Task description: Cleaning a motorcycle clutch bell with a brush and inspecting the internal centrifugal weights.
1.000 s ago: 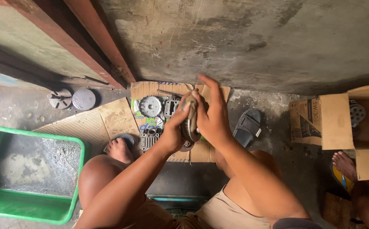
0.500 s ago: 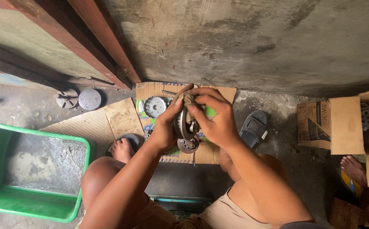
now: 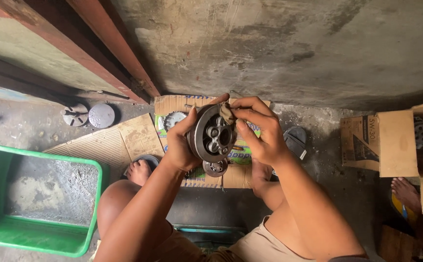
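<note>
Pinching a small, dirty tan rag [image 3: 227,113], the right hand's fingers [image 3: 248,127] press it against the rim of a round, dark grey metal clutch-like drum [image 3: 212,136], seemingly to rub its face. The left hand [image 3: 180,145] is clamped around the drum's far edge, thumb up top, tilting the open side toward the camera so the inner bosses show, and it sits up in the air between both hands, above a flattened printed cardboard sheet [image 3: 236,177] on the concrete floor. Under it lies one smaller grey ring part [image 3: 216,168], and one toothed grey disc [image 3: 173,119] rests further back. Off left, two round metal pieces [image 3: 89,115] sit by the wall, plus one green plastic tub [image 3: 36,204]. Right side, one open brown cardboard box [image 3: 401,143] holds another metal disc [image 3: 422,132].
</note>
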